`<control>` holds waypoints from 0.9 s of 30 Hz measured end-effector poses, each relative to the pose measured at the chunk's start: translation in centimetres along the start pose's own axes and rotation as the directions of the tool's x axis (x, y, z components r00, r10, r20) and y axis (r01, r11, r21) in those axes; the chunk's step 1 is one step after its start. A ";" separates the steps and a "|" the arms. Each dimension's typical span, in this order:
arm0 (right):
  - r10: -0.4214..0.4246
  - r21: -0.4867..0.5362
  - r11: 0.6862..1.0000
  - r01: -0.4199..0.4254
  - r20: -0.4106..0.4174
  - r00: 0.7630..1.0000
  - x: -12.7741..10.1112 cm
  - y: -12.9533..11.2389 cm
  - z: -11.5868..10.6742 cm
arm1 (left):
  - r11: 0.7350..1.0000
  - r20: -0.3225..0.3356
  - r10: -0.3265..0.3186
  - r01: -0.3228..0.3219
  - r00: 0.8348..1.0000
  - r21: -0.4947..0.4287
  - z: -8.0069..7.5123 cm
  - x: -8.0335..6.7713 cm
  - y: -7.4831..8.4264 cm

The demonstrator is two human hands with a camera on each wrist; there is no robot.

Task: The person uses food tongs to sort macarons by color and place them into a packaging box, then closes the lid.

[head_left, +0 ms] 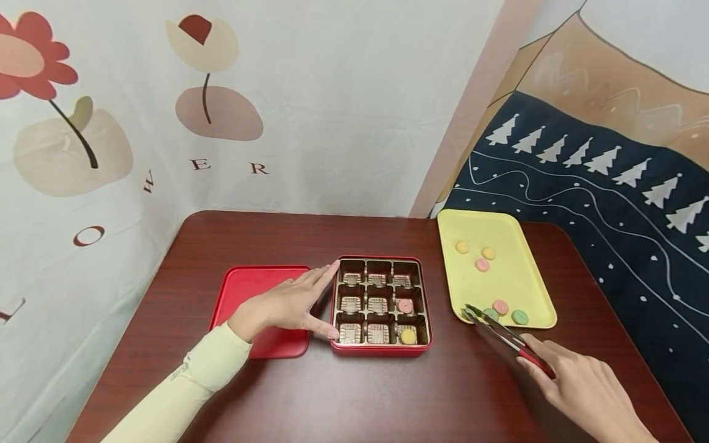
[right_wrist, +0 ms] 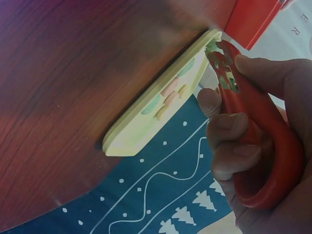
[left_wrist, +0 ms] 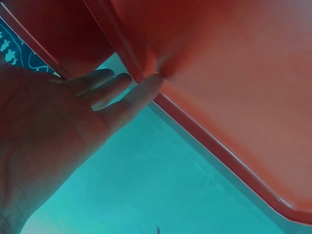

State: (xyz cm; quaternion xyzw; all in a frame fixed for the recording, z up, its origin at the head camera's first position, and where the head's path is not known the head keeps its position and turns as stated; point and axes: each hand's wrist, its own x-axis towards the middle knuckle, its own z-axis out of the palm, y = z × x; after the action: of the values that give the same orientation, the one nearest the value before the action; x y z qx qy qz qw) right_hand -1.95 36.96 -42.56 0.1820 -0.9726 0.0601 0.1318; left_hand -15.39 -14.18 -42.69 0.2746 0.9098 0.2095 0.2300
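Sweets going from tray to box w/ tongs; pick-up step looked in hand.

Surface (head_left: 354, 394) carried the yellow tray (head_left: 532, 289), red box (head_left: 382, 349) and red lid (head_left: 244, 289). Left hand (head_left: 282, 306) lay flat, fingers straight, touching box's left wall, lid under the palm. Right hand (head_left: 587, 387) had fingers curled round red tongs (head_left: 501, 335), tips narrow, just ahead at tray's near edge by a green sweet (head_left: 490, 314). Next move prob. calls for closing tongs on that sweet, lifting w/o crushing.

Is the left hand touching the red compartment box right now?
Touching. In the head view, the left hand lies against the box's left wall, fingertips on its rim, thumb at its near corner. The left wrist view shows fingers pressing a red edge.
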 end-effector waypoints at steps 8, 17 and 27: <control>0.001 -0.008 1.000 -0.001 0.007 1.000 0.2 0.1 0.0 | 1.000 0.000 0.003 -0.003 1.000 0.001 0.0 0.0 0.0; -0.038 0.032 0.999 0.041 -0.093 0.995 1.5 -0.2 0.0 | 1.000 -0.002 0.006 -0.006 1.000 -0.008 0.0 -0.1 0.0; -0.087 0.065 0.993 0.099 -0.163 0.983 4.4 -1.6 0.1 | 1.000 0.006 -0.008 0.008 1.000 -0.014 0.1 0.0 0.1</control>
State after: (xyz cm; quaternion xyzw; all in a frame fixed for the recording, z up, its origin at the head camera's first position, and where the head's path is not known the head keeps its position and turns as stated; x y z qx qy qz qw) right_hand -5.34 33.94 -41.31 0.2263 -0.9465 0.1034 0.2054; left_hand -15.29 -14.11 -42.69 0.2701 0.9088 0.2139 0.2354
